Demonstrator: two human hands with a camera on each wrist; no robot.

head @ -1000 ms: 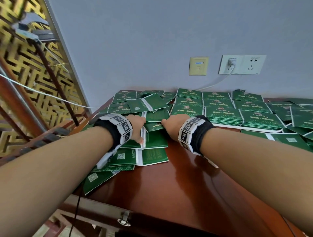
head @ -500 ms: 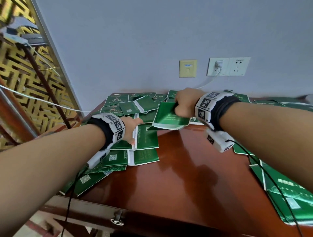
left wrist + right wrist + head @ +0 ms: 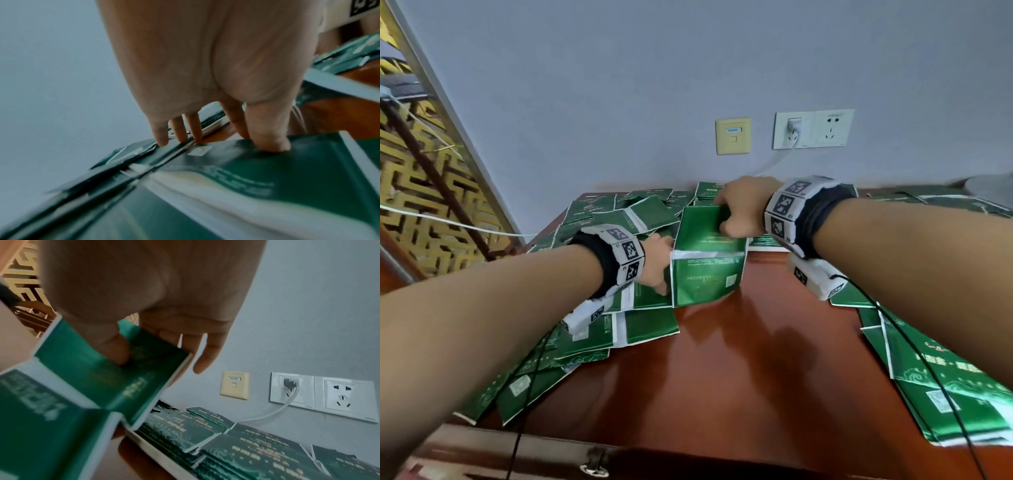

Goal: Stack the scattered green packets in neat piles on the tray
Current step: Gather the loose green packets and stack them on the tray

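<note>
Head view shows your right hand (image 3: 741, 209) raised above the surface (image 3: 756, 359), pinching a green packet (image 3: 705, 253) by its upper edge. That packet hangs folded: its top half slopes away from you, and the lower half, past a white strip, drops toward the surface with a small code square near its bottom right corner. From the right wrist view your thumb (image 3: 115, 350) presses on the packet's (image 3: 107, 376) green face while the other fingers sit behind it, so the grip is a firm pinch.

Your left hand (image 3: 654, 263) is low, just left of the hanging packet, resting on the loose heap (image 3: 640, 322) of packets that spreads toward you and to the left. From the left wrist view the fingers (image 3: 179, 128) are nearly straight and spread, tips down on the heap (image 3: 246, 170), the thumb (image 3: 269, 129) pushing into the top packet's face; nothing is clasped, the hand only presses.

Beyond your right hand, against the wall (image 3: 619, 85), packets lie in tidier rows (image 3: 236, 443), edge to edge. Whether a tray sits under them you cannot tell from these views. More packets (image 3: 928, 377) lie under and to the right of your right forearm, near the surface's front edge.

On the wall beyond your right hand are a yellowish wall plate (image 3: 733, 136) and a white double socket (image 3: 813, 129), with a white plug (image 3: 793, 128) and cable in its left half.
</note>
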